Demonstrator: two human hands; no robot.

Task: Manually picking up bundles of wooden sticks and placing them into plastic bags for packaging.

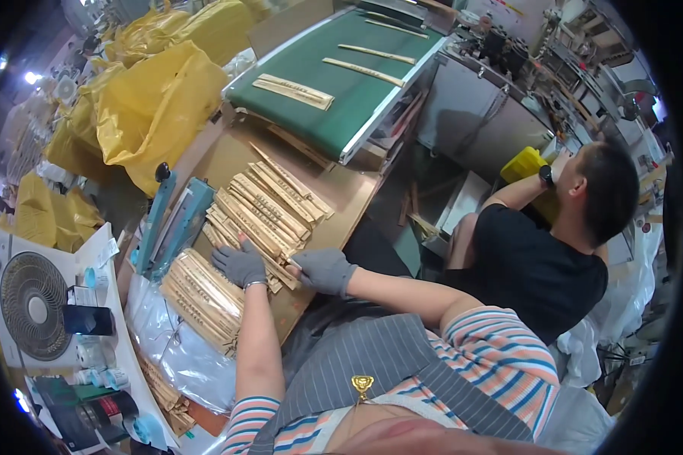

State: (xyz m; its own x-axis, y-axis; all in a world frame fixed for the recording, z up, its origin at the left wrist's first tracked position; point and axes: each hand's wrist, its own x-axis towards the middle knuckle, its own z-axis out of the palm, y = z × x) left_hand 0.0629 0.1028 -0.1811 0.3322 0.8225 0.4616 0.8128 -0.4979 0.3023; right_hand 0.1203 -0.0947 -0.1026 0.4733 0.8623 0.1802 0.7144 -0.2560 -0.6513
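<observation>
Both gloved hands at frame centre. Left hand (240, 263) lies flat, open, on the packet pile (269, 212). Right hand (322, 269) grips the pile's near edge on the worktop (341, 189).

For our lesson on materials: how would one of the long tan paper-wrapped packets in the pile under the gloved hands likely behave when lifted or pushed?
Each packet looks long and thin, so probably light and fairly stiff. Flat sides suggest sliding, not rolling. The loose pile would likely shift under the left hand or right hand.

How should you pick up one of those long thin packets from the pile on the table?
Probably pinch the top packet of the pile at its near end, coming from the side of the gloved left hand and right hand. The packets are long and flat, and their near ends point toward the hands.
</observation>
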